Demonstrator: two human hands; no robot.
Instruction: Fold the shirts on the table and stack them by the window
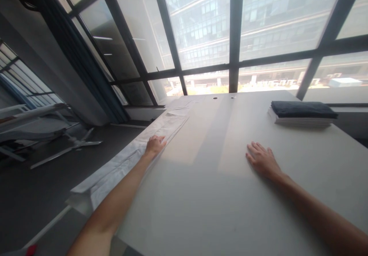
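Along the left side of the white table [201, 202] lies a long white cloth [120, 160], creased and in layers, with part of it over the table's left edge. My left hand [155, 144] is closed at the cloth's right edge, its fingers curled and pressed onto the fabric. My right hand [263, 160] rests flat on the bare tabletop with its fingers apart, holding nothing. It is nearest to a stack at the back right, where a folded dark cloth [303, 109] lies on top of several white layers [301, 121].
Large framed windows [201, 25] rise behind the table's far edge. A dark curtain [77, 56] hangs at the left. Beyond the table's left side are a grey floor [37, 194] and another table [31, 114] with metal legs. Small round holes [215, 98] sit near the far edge.
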